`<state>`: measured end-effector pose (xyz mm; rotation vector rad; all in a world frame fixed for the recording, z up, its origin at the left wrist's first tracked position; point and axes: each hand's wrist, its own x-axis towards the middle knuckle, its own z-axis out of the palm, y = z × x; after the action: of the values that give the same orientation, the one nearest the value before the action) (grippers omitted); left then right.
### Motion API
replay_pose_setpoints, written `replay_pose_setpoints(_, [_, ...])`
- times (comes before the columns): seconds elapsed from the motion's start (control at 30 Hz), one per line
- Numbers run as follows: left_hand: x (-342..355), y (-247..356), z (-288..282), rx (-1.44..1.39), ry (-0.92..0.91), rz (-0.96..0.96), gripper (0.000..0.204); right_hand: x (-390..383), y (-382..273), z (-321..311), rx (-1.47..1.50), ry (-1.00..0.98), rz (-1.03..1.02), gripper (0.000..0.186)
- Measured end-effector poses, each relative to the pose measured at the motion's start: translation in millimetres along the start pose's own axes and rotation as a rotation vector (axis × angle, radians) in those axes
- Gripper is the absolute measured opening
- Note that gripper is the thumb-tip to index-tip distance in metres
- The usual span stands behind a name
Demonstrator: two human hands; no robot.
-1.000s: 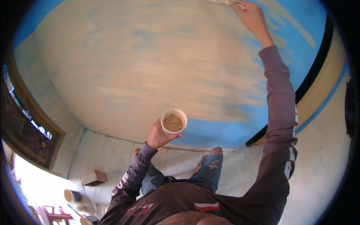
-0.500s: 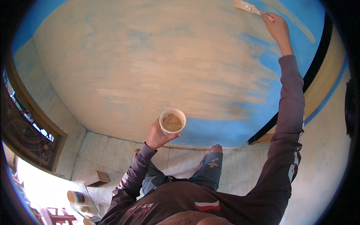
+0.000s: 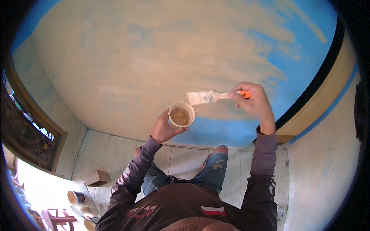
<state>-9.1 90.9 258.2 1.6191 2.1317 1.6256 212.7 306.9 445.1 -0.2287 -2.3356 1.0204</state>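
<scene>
Cream brush [image 3: 211,96]; bristles [image 3: 195,98] leftward, axis nearly level; right fingers [image 3: 243,87] grip handle [image 3: 245,94]; left fingers [image 3: 164,116] grasp cup [image 3: 174,123]

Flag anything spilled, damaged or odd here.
The jeans have pale, ragged patches on the right leg, likely tears. The wall is streaky beige with blue showing through, so coverage looks uneven. No spill visible near the cup.
</scene>
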Motion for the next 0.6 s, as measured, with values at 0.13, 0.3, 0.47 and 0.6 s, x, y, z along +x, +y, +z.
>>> replay_pose_setpoints(0.13, [1, 4, -1, -0.047, 0.002, -0.001, 0.088, 4, -3, 36, -0.093, -0.161, -0.002, 0.027])
replay_pose_setpoints(0.3, [-1, 4, 2, 0.010, -0.021, 0.039, 0.090, 14, -3, 66, -0.126, -0.197, -0.091, 0.029])
replay_pose_setpoints(0.47, [4, 10, 1, -0.023, 0.004, 0.068, 0.088, 16, -10, 71, -0.164, -0.220, -0.092, 0.030])
replay_pose_setpoints(0.6, [3, 22, 1, -0.112, 0.008, 0.050, 0.082, 15, -15, 78, -0.217, -0.232, -0.141, 0.030])
